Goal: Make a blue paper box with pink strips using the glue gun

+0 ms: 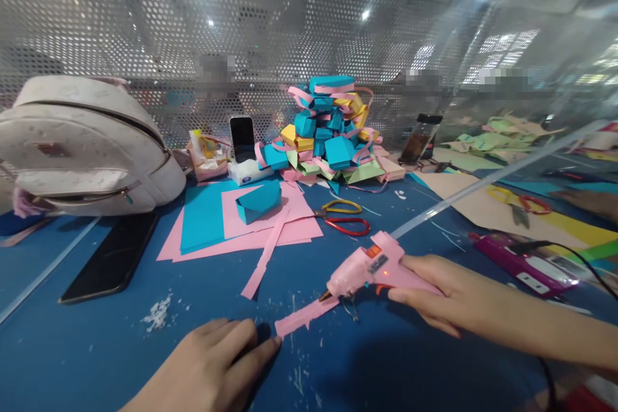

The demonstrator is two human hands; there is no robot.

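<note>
My right hand [429,286] is wrapped round a pink hot glue gun [352,270], and a small orange light glows on its body. The nozzle points down at the far end of a pink paper strip [304,320] lying on the blue table. At the strip's near end rests the index fingertip of my left hand [219,360]; its other fingers are bent and partly hidden. Beyond lies another pink strip [267,261], one end over pink and blue paper sheets [203,222]. On those sheets sits a folded blue paper piece [259,204], beside scissors [345,225] with red and yellow handles.
Behind stands a heap of folded paper boxes [338,151]. A white backpack [91,148] and a black phone [113,261] occupy the left. At right are a purple power strip [524,267], a clear glue stick [454,196] rising from the gun, and another person's hand [589,203].
</note>
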